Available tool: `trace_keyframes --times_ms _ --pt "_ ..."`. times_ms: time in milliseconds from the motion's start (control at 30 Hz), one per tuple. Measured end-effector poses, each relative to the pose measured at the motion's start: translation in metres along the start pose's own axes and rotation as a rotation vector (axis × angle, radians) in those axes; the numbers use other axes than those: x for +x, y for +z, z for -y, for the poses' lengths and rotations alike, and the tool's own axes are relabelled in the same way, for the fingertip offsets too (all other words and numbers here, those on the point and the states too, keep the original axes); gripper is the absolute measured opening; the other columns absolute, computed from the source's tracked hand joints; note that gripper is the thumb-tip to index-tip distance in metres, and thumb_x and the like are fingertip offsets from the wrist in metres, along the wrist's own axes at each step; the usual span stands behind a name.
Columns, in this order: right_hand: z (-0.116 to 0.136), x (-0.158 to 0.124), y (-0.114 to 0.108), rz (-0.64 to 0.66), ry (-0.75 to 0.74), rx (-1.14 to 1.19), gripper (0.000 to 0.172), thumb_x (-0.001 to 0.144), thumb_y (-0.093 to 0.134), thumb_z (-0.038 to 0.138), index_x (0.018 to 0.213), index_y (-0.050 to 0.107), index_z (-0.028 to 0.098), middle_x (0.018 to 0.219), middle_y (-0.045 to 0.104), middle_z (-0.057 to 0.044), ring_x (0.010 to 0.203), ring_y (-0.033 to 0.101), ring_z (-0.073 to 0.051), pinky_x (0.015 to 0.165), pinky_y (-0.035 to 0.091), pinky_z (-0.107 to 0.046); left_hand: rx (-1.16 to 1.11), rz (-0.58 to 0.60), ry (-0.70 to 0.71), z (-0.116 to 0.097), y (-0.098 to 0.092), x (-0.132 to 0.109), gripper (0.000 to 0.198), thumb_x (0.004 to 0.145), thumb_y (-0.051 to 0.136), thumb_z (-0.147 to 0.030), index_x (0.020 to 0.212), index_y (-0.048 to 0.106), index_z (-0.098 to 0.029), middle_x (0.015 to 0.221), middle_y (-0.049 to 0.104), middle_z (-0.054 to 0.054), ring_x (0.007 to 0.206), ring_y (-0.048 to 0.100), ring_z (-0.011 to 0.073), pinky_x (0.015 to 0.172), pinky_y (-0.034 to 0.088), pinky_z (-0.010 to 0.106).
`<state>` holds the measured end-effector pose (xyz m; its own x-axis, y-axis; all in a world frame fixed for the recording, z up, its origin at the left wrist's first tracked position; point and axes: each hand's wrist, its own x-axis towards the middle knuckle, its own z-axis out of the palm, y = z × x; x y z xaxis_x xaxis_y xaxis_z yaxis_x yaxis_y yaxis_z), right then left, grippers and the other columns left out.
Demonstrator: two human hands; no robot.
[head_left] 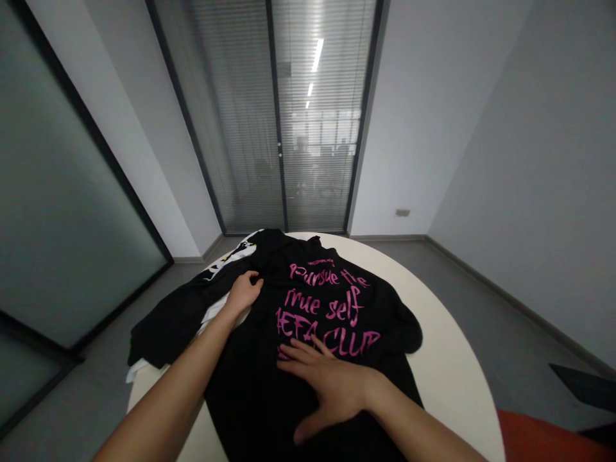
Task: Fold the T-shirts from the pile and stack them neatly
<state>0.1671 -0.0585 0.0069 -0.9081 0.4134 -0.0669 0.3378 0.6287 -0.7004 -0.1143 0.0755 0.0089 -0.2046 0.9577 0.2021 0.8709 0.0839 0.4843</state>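
A black T-shirt [337, 282] with pink lettering lies spread on a round white table [452, 359]. My right hand [327, 382] rests flat on the shirt's middle, fingers stretched out over the lower line of print. My left hand [244, 292] reaches further out, its fingers curled on the shirt's left edge near the sleeve. A second black garment [168, 321] with white print lies under and to the left, hanging over the table's edge.
A white cloth [214, 314] shows between the two black garments. An orange seat [548, 439] is at the lower right. Glass doors with blinds [279, 128] stand beyond the table, a grey wall to the right.
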Motion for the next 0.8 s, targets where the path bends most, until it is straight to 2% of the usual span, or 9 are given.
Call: trace_keyframes --times_ms 100,167,267,433,467,533,633,733,800 --pt "-0.009 0.004 -0.005 0.007 0.058 -0.029 0.115 0.068 0.079 0.067 0.161 0.024 0.027 0.168 0.014 -0.010 0.156 0.006 -0.034 0.121 -0.014 -0.058 0.104 -0.009 -0.111 -0.006 -0.009 -0.015 0.052 0.093 0.052 -0.050 0.127 0.059 -0.011 0.120 0.068 0.025 0.113 0.066 0.0410 0.094 0.049 0.051" --pt "-0.011 0.005 -0.007 -0.018 0.066 -0.023 0.110 0.070 0.077 0.067 0.160 0.028 0.027 0.168 0.016 -0.010 0.155 0.009 -0.033 0.122 -0.010 -0.057 0.186 0.050 -0.145 -0.007 -0.012 -0.025 0.059 0.093 0.048 -0.058 0.126 0.058 -0.011 0.117 0.069 0.026 0.110 0.066 0.0434 0.091 0.049 0.052" --pt "-0.011 0.003 -0.009 -0.075 0.052 0.009 0.094 0.076 0.074 0.065 0.155 0.039 0.028 0.165 0.025 -0.009 0.155 0.015 -0.031 0.124 -0.007 -0.055 0.180 0.137 -0.050 -0.006 -0.012 -0.036 0.060 0.092 0.052 -0.058 0.129 0.054 -0.011 0.117 0.070 0.023 0.111 0.068 0.0371 0.090 0.050 0.042" --pt "-0.009 0.001 -0.009 -0.127 0.051 0.021 0.077 0.080 0.073 0.060 0.146 0.054 0.026 0.162 0.034 -0.009 0.153 0.022 -0.031 0.124 -0.005 -0.057 -0.058 0.138 0.085 -0.002 -0.009 -0.044 0.057 0.094 0.053 -0.045 0.139 0.044 -0.012 0.094 0.076 0.010 0.090 0.073 0.0267 0.082 0.052 0.035" --pt "-0.008 0.001 -0.009 -0.131 0.053 0.023 0.075 0.081 0.073 0.059 0.146 0.054 0.026 0.161 0.035 -0.009 0.153 0.023 -0.031 0.124 -0.005 -0.057 -0.149 0.159 0.116 -0.001 -0.010 -0.045 0.056 0.096 0.051 -0.044 0.142 0.042 -0.014 0.098 0.077 0.010 0.094 0.073 0.0255 0.086 0.052 0.035" --pt "-0.008 0.001 -0.009 -0.135 0.052 0.029 0.075 0.082 0.073 0.058 0.147 0.053 0.026 0.161 0.037 -0.009 0.152 0.025 -0.031 0.124 -0.004 -0.057 -0.340 0.244 0.210 0.000 -0.013 -0.049 0.058 0.097 0.049 -0.040 0.148 0.036 -0.018 0.121 0.073 0.012 0.114 0.068 0.0231 0.099 0.049 0.035" --pt "-0.007 0.001 -0.010 -0.134 0.056 0.029 0.077 0.083 0.072 0.058 0.149 0.050 0.026 0.161 0.036 -0.010 0.152 0.024 -0.031 0.124 -0.004 -0.058 -0.492 0.354 0.357 0.006 -0.014 -0.057 0.069 0.091 0.055 -0.030 0.155 0.029 -0.025 0.154 0.048 0.012 0.141 0.047 0.0216 0.115 0.038 0.038" --pt "-0.006 0.001 -0.010 -0.151 0.082 0.014 0.074 0.087 0.067 0.059 0.151 0.048 0.026 0.162 0.034 -0.010 0.153 0.024 -0.030 0.124 -0.003 -0.057 -0.525 0.354 0.355 0.012 -0.010 -0.060 0.083 0.084 0.064 -0.029 0.157 0.025 -0.024 0.163 0.032 0.014 0.142 0.045 0.0245 0.113 0.041 0.039" --pt "-0.006 0.000 -0.011 -0.164 0.090 -0.003 0.069 0.090 0.064 0.057 0.150 0.048 0.027 0.162 0.034 -0.009 0.153 0.021 -0.029 0.125 0.000 -0.057 -0.455 0.257 0.262 0.014 -0.008 -0.059 0.086 0.080 0.070 -0.033 0.155 0.028 -0.018 0.159 0.037 0.019 0.131 0.057 0.0265 0.108 0.046 0.040"
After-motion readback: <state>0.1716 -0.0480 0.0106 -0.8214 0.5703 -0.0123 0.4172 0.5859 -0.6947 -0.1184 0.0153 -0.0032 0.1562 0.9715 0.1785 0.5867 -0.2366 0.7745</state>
